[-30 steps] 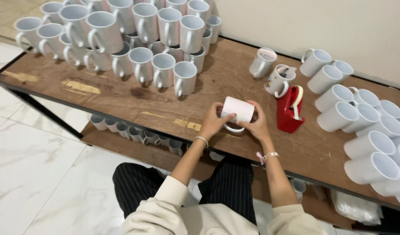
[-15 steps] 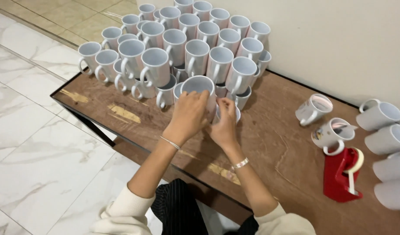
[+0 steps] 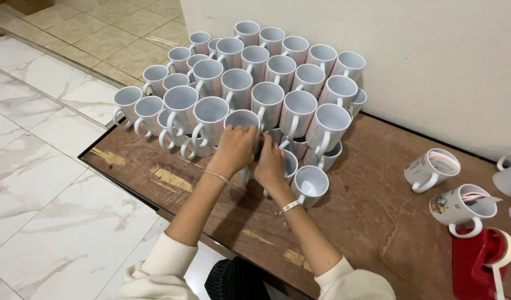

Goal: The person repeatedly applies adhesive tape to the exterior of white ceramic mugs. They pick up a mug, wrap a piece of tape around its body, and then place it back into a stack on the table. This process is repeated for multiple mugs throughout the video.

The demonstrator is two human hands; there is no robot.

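Item: white mug [image 3: 241, 119], open mouth facing the camera, at the front edge of a stacked bank of white mugs [image 3: 255, 83] on the wooden worktop [image 3: 372, 205], against the pale wall [image 3: 433, 61].

Hands: left hand [image 3: 235, 149] lies over the mug's lower rim and body, fingers [image 3: 245, 131] curled around it in a grasp. Right hand [image 3: 270, 164] is just beside it, pressed low against the same mug and the neighbours underneath; its fingers are largely hidden behind the left hand, so whether they clasp or merely steady cannot be told.

Position: the mug sits in the gap between the front-row mugs, touching those on both sides, its handle not visible.

Handling note, as a judgement: the bank is layered, upper mugs leaning on lower ones. The mug seats best if it rests tilted like the others, cradled between the two mugs below rather than balanced on one. Pressure wants to be light and downward; a sideways push could shift the row. The loose lower mug [image 3: 310, 183] just beside the right wrist could be knocked as the hand comes away.

Nearby: two printed mugs [image 3: 433, 166] with paper inside, lying well apart to the right; red tape dispenser [image 3: 483, 261] at the near right corner; marble-pattern floor [image 3: 50, 183] below.
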